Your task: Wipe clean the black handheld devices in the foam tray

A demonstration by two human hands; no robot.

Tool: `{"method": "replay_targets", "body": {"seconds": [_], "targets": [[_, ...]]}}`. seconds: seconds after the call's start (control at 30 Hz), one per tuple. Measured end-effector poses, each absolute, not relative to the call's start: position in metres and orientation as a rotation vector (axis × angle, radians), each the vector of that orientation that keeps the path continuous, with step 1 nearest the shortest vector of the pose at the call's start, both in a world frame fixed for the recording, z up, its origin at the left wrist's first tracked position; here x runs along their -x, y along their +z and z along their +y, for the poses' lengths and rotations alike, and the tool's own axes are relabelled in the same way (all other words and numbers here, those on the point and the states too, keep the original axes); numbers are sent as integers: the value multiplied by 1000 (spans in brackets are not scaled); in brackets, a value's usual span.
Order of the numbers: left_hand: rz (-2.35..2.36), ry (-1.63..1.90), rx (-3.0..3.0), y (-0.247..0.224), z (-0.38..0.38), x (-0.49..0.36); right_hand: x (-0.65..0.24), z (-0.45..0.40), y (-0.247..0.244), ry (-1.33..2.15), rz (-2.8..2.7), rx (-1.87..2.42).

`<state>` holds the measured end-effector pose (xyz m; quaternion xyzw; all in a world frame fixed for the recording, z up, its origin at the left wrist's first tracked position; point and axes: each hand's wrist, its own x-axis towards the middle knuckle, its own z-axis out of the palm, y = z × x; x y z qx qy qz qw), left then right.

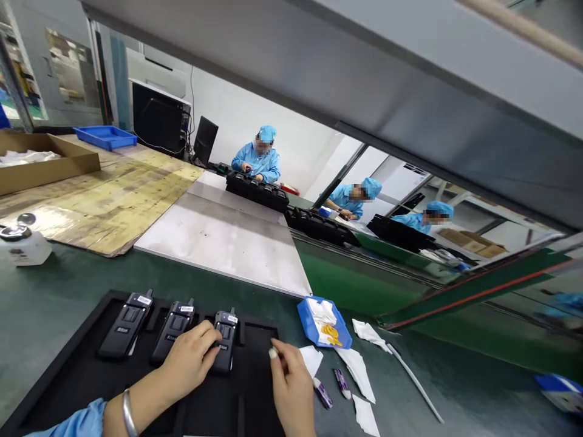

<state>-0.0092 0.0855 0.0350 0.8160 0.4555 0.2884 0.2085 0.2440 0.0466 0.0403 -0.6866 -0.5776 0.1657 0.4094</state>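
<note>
Three black handheld radios (124,331) lie back-up in a black foam tray (259,364), each with a stubby antenna and a white label. My left hand (189,358) reaches over the middle radio (170,331). Its fingertips are pinched together at the left edge of the rightmost radio (226,340); whatever they hold is too small to make out. To the right, above the tray's right edge, my right hand (294,382) is closed, thumb against curled fingers. Something small and white shows at its thumb tip, and its kind is unclear.
A blue bin (324,325) holds white cloths and yellow pieces. White wipes (357,367), purple-wrapped items (341,383) and a thin white stick (416,385) lie right. A white pump bottle (27,243) stands left. Co-workers (257,155) sit behind; a shelf (364,91) overhangs.
</note>
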Motion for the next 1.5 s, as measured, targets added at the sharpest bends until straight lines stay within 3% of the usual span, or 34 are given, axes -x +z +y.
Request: {"method": "replay_targets", "body": {"seconds": [0.2,0.5,1.1,1.5], "targets": [[1202,780,-2395,33,86,5,-209,118,48,978,-1415,1591],[1266,713,-2434,28,88,-2,-202,132,29,1266,-1298,1505],[1397,545,-2451,26,81,-10,-209,130,22,1306,-1213,1486],[1470,602,-2371,26,82,-9,-204,124,28,1113,-1344,1583]]}}
